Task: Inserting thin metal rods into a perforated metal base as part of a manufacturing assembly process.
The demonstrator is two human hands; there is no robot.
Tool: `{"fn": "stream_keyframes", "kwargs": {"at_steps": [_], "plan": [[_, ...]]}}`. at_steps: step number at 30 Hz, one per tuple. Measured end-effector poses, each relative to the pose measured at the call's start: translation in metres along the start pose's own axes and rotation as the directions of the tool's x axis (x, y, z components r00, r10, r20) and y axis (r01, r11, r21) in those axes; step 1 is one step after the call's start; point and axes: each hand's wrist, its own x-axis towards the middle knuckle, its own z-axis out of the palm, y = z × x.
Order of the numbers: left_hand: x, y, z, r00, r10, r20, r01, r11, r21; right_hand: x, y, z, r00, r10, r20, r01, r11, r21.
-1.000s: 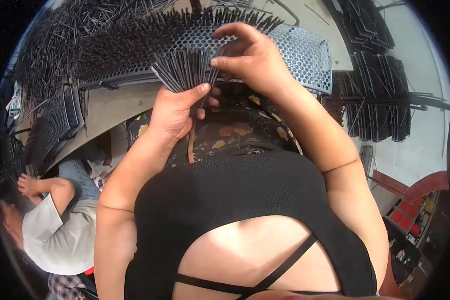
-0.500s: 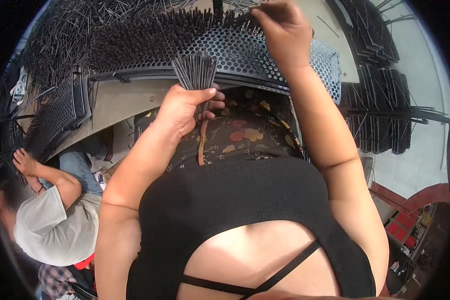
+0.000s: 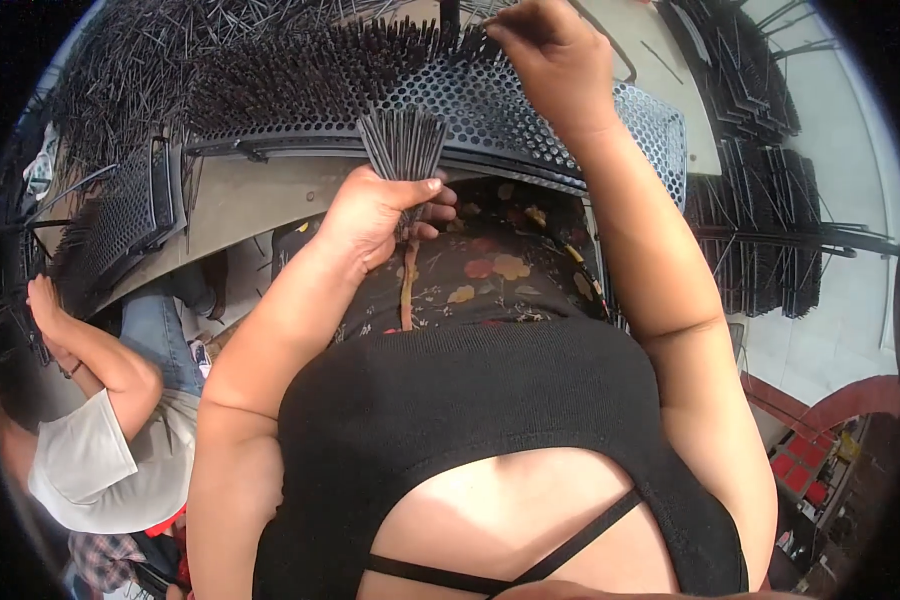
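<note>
A fanned bundle of thin dark rods (image 3: 405,142) is gripped in my left hand (image 3: 365,210), the thumb lying across its lower part. Just beyond it is a grey perforated plate (image 3: 500,110), its left and far holes filled with upright dark rods (image 3: 310,75). Over the plate's far edge, beside the last standing rods, my right hand (image 3: 562,65) is closed in a pinch. What its fingertips hold, if anything, is too small to make out. Bare holes show along the plate's near edge and right end.
Loose rods (image 3: 120,60) lie heaped at the far left. A second perforated plate (image 3: 130,225) stands near a co-worker in a grey shirt (image 3: 110,465). Rod-filled racks (image 3: 760,230) stand at the right, below the beige table's (image 3: 705,130) edge.
My right hand has shifted slightly left along the plate's far edge. The bundle in my left hand sits slightly further right in view. The co-worker's hand has turned and risen a little.
</note>
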Motion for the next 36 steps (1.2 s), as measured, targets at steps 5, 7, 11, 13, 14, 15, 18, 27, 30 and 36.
{"fn": "stream_keyframes", "kwargs": {"at_steps": [5, 7, 11, 13, 14, 15, 18, 27, 30, 36], "plan": [[0.0, 0.0, 0.001, 1.0, -0.018, -0.002, 0.018, 1.0, -0.006, 0.01, -0.008, -0.003, 0.988, -0.106, 0.114, 0.101, 0.994, 0.048], [0.0, 0.0, 0.0, 1.0, -0.014, 0.0, 0.014, 1.0, -0.01, 0.011, -0.007, -0.002, 0.982, -0.132, 0.135, 0.126, 0.991, 0.053], [0.0, -0.002, 0.0, 1.0, -0.001, -0.021, 0.001, 1.0, 0.013, 0.007, -0.005, 0.0, 0.972, -0.23, 0.035, 0.221, 0.959, 0.176], [0.0, -0.002, 0.001, 1.0, 0.002, -0.017, -0.002, 1.0, 0.005, 0.005, -0.002, 0.001, 0.941, -0.331, -0.071, 0.335, 0.885, 0.323], [0.0, -0.002, 0.001, 1.0, 0.0, -0.021, 0.0, 1.0, 0.009, 0.005, 0.0, 0.002, 0.935, -0.353, -0.035, 0.346, 0.889, 0.3], [0.001, -0.002, 0.0, 1.0, -0.007, -0.018, 0.007, 1.0, 0.0, 0.005, 0.002, 0.003, 0.927, -0.374, 0.005, 0.359, 0.893, 0.271], [0.001, 0.0, 0.0, 1.0, -0.009, -0.021, 0.009, 1.0, 0.004, 0.007, 0.003, 0.01, 0.973, -0.122, 0.198, 0.114, 0.992, 0.05], [0.001, -0.001, 0.0, 1.0, -0.008, -0.019, 0.009, 1.0, 0.028, 0.018, 0.007, 0.023, 0.951, -0.246, 0.187, 0.27, 0.956, -0.117], [-0.003, 0.003, 0.005, 0.999, -0.022, -0.043, 0.023, 0.999, 0.035, 0.023, 0.008, 0.019, 0.961, -0.161, 0.225, 0.184, 0.979, -0.086], [0.0, 0.0, 0.003, 1.0, 0.008, -0.019, -0.008, 1.0, 0.005, 0.027, 0.003, 0.0, 0.942, -0.148, 0.302, 0.155, 0.988, -0.001]]}}
